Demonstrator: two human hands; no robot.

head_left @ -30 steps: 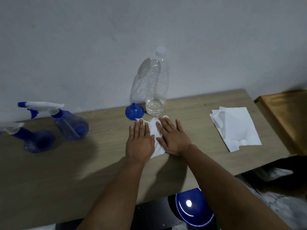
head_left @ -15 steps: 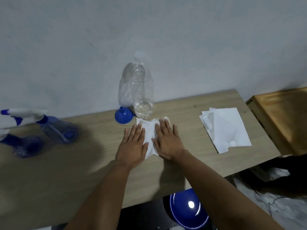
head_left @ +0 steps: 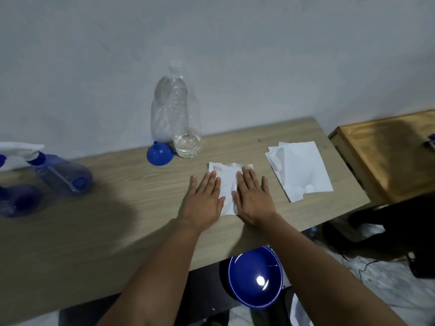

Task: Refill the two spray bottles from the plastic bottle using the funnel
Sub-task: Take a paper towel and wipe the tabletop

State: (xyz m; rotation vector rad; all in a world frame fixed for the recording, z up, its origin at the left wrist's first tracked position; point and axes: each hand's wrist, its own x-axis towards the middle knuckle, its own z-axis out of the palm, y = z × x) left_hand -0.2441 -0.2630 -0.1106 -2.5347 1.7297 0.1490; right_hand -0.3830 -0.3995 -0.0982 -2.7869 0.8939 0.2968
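Both grips released: left hand [head_left: 204,200] and right hand [head_left: 253,198] press flat on a tissue [head_left: 227,182] on the worktop [head_left: 117,231]. Funnel [head_left: 159,156] and upright plastic bottle [head_left: 182,118] stand beyond, up-left, nearer the left hand; spray bottles [head_left: 58,177] far left.

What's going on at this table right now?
A person presses both flat hands, left and right, on a white tissue spread on the table, seemingly wiping it. The plastic bottle stands nearly empty by the wall, with the blue funnel beside it. Two capped spray bottles sit off to the left, and spare tissues lie to the right.
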